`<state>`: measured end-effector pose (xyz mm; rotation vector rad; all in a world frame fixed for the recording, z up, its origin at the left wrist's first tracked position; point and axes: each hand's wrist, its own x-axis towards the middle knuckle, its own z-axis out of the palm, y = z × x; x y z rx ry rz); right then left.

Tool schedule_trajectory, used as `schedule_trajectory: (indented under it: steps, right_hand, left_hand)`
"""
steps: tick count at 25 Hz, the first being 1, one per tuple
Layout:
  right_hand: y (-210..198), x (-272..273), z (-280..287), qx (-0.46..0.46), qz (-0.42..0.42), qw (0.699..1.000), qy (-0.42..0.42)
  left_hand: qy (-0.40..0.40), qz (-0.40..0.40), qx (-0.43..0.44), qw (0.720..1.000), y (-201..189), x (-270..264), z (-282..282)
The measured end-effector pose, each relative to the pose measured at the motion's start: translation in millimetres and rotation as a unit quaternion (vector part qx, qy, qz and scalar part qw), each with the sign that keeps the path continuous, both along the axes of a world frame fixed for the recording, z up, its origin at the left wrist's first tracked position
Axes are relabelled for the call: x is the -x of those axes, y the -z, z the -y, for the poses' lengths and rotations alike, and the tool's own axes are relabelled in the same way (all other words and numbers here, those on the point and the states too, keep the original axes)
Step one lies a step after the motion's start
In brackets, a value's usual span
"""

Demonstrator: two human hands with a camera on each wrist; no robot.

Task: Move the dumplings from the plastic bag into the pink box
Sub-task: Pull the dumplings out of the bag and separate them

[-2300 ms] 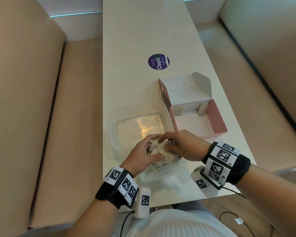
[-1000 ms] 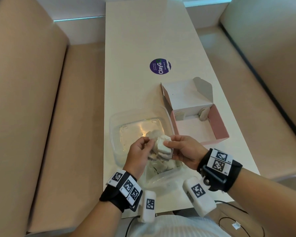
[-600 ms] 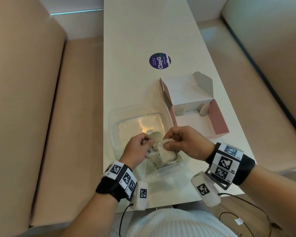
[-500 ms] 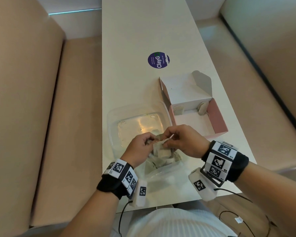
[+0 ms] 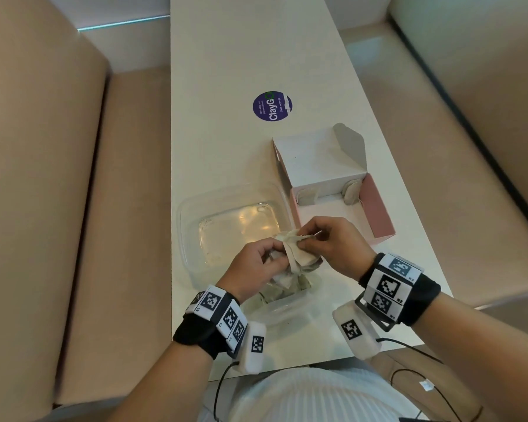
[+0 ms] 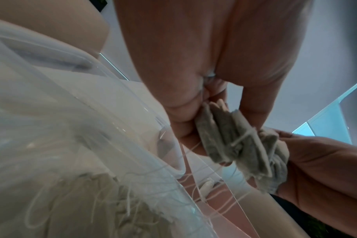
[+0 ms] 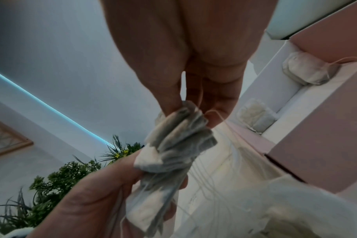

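Now, left hand (image 5: 250,266): fingers curled round the lower end of a clump of dumplings (image 5: 299,257), small pale pouches with thin white strings
Right hand (image 5: 333,242): thumb and fingertips pinch the upper end of the same clump; a string loops out beside the fingertips
Dumplings: the clump hangs between both hands above the bench (image 5: 256,56), over the near corner of a clear plastic container (image 5: 192,208)
Plastic bag (image 5: 284,293): crumpled under the hands, more pouches and tangled strings inside
Pink box (image 5: 378,214): open, lid flap up, just right of the container; two pouches (image 5: 352,193) stand against its far wall
Sticker (image 5: 272,105): round, purple, farther along the bench
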<state>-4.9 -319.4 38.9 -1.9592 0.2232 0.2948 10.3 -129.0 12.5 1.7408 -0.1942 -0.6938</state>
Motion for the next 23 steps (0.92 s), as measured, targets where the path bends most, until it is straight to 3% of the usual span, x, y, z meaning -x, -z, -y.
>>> schedule_trajectory:
  steps: [2, 4, 7, 10, 16, 23]
  right_hand:
    - [1.6, -1.2, 9.9, -0.024, -0.005, 1.0, 0.019]
    - [-1.2, -1.9, 19.8, -0.115, -0.03, 0.992, 0.043]
    - [-10.8, 1.1, 35.9, -0.283, -0.102, 0.953, 0.042]
    - [-17.4, 4.4, 41.0, -0.382, -0.161, 0.91, 0.005]
    - [5.7, 1.2, 24.9, -0.345, -0.159, 0.918, 0.118]
    - [12.4, 4.3, 23.1, -0.297, -0.142, 0.935, 0.133]
  left_hand:
    - [-0.005, -0.003, 0.002, 1.0, 1.6, 1.2, 4.2]
    - [-0.024, 0.0, -0.002, 1.0, 2.8, 0.6, 6.8]
    - [-0.079, 0.002, 0.008, 0.997, 0.1, -1.4, 10.7]
    - [-0.104, -0.004, 0.027, 0.994, -3.3, -3.0, 17.2]
    - [-0.118, 0.003, 0.033, 0.993, -0.3, -1.1, 36.8]
    - [-0.11, -0.038, 0.074, 0.99, -4.0, 5.1, 39.2]
